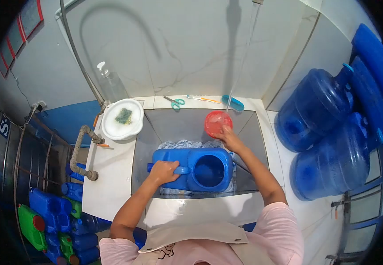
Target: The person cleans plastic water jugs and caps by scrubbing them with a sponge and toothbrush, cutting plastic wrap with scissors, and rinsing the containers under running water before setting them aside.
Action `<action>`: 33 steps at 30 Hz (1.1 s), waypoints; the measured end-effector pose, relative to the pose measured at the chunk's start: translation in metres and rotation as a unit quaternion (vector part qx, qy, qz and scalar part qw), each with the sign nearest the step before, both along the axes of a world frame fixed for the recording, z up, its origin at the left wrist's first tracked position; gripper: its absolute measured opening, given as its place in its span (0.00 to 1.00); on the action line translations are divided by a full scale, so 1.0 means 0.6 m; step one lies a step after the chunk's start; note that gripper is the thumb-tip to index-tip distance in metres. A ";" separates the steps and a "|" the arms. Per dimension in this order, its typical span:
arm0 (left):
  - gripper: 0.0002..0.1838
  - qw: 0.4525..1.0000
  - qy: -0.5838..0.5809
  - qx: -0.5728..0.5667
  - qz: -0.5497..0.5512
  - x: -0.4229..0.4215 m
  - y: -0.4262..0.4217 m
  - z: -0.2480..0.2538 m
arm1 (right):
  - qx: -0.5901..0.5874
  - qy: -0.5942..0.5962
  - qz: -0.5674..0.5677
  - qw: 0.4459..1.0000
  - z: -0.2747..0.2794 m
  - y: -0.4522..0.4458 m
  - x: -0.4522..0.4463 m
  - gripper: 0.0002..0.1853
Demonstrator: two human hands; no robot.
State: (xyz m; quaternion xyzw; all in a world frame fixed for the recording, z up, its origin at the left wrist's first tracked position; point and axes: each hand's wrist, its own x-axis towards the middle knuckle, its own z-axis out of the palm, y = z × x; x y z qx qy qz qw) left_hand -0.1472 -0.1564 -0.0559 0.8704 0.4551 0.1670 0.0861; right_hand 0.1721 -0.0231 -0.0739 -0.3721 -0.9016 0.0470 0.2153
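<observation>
A blue plastic water jug (170, 155) lies on its side in the sink (253, 145), its wide round mouth facing up. My left hand (165, 172) is closed around the jug's handle. With my right hand (229, 138) I grip a red dipper (212, 128) by its near side, at the back of the basin. A stream of water (240, 66) falls from the tap (257, 1) into the dipper, and water shows inside it. Beneath the jug is a whitish, net-like mat (180, 144), mostly covered.
On the left ledge stand a white basin (112, 134) of suds with a green sponge (124, 116) and a pump bottle (112, 84). Scissors (175, 103), a toothbrush (204, 99) and a blue brush (232, 103) lie along the back. Large blue bottles (315, 106) stand right; several jugs (50, 207) lower left.
</observation>
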 end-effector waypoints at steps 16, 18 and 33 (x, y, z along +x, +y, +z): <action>0.13 1.000 -0.011 0.005 0.007 0.006 -0.007 0.001 | -0.124 0.124 -0.034 0.984 0.017 0.061 -0.007 0.19; 0.13 1.000 -0.006 0.001 0.011 0.013 -0.008 0.006 | -0.241 0.238 -0.082 0.937 0.037 0.079 -0.031 0.18; 0.14 0.999 0.000 -0.002 0.038 0.033 -0.006 0.021 | -0.129 0.226 -0.313 0.913 0.043 0.055 0.087 0.17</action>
